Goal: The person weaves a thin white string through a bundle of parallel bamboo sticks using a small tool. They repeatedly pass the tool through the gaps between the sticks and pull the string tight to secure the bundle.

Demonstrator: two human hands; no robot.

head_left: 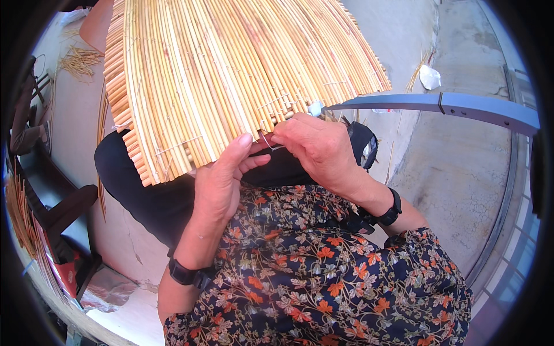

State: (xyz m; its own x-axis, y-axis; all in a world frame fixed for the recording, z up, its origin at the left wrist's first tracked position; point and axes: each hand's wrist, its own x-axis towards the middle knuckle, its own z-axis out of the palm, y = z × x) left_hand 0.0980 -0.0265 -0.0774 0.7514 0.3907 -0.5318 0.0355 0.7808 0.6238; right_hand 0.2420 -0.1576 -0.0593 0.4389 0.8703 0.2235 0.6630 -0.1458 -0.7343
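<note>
A mat of straight yellow reeds [231,75], bound side by side with thin thread, spreads from my lap toward the far side. My left hand [219,179] grips its near edge, thumb on top and the other fingers partly under it. A white string [266,138] comes out of the reeds at this edge and hangs in a small loop between my hands. My right hand [320,144] is closed, its fingertips pinched at the string beside the reed ends. What lies inside its curled fingers is hidden.
A curved blue-grey bar [479,108] reaches in from the right, its pale tip at the mat's edge. Loose reeds [78,60] lie on the floor at far left, and a white crumpled scrap [429,77] at far right. Dark furniture [63,213] stands at left.
</note>
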